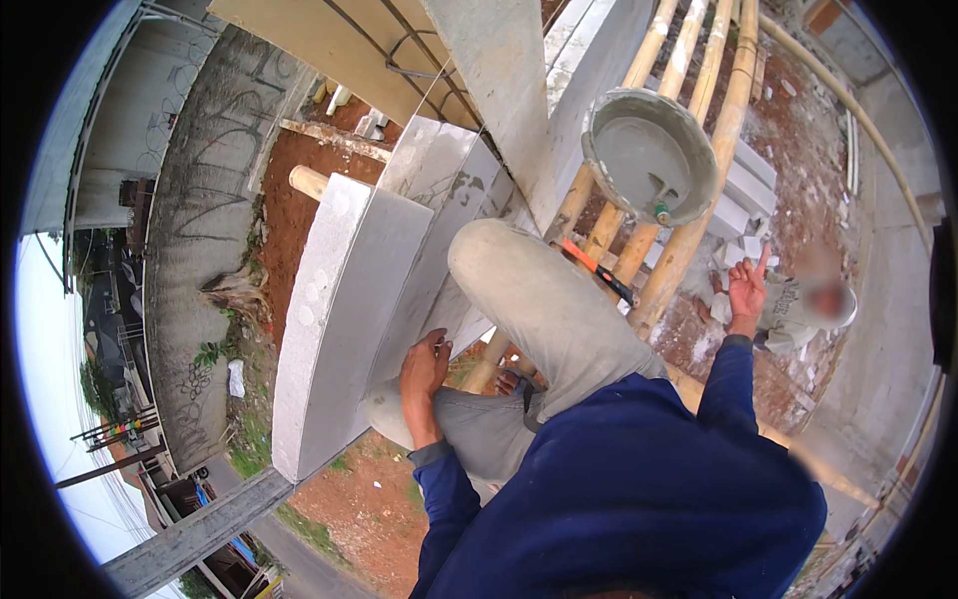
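My left hand (424,364) rests by the stack of pale lightweight blocks (349,299), left of my bent knee, its fingers curled together around something small that I cannot make out. My right hand (748,290) is raised at the right with the index finger stretched out, the other fingers loosely bent, and nothing in it. Between my knee and the bamboo poles lies an orange and black hand tool (589,262). A round bucket of grey mortar (644,160), with a green-handled trowel (661,208) in it, stands on the poles above my knee.
I sit high on a wall. Below right, a co-worker (798,324) is on the dirt ground near white blocks (748,180). A graffiti-covered wall (185,329) runs at left above red soil. A tan board with rebar (339,45) rises ahead; a concrete beam (200,529) crosses lower left.
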Available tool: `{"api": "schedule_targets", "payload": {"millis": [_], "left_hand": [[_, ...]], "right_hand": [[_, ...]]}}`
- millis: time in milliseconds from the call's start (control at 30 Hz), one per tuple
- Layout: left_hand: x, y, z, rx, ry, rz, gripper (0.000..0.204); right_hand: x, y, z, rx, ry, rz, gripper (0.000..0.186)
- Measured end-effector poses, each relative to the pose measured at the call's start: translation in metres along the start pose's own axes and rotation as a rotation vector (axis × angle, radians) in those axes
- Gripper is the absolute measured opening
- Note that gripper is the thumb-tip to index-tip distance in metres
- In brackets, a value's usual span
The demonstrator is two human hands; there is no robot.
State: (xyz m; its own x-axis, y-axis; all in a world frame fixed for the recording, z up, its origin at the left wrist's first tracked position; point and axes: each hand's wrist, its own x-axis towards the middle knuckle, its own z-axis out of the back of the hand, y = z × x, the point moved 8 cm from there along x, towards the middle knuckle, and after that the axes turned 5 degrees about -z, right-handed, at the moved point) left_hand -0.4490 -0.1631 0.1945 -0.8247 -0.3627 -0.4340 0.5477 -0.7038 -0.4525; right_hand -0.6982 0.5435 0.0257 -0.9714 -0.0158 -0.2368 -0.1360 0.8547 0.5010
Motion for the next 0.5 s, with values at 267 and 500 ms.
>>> {"api": "schedule_targets", "payload": {"millis": [267, 500], "left_hand": [[-0.026, -0.060, 0.050, -0.272, 0.002, -0.121, 0.039], [-0.088, -0.074, 0.242, -0.562, -0.677, -0.407, 0.034]], "right_hand": [[0.040, 0.014, 0.049, -0.030, -0.053, -0.103, 0.058], [0.043, -0.021, 0.128, -0.147, -0.499, -0.288, 0.011]]}}
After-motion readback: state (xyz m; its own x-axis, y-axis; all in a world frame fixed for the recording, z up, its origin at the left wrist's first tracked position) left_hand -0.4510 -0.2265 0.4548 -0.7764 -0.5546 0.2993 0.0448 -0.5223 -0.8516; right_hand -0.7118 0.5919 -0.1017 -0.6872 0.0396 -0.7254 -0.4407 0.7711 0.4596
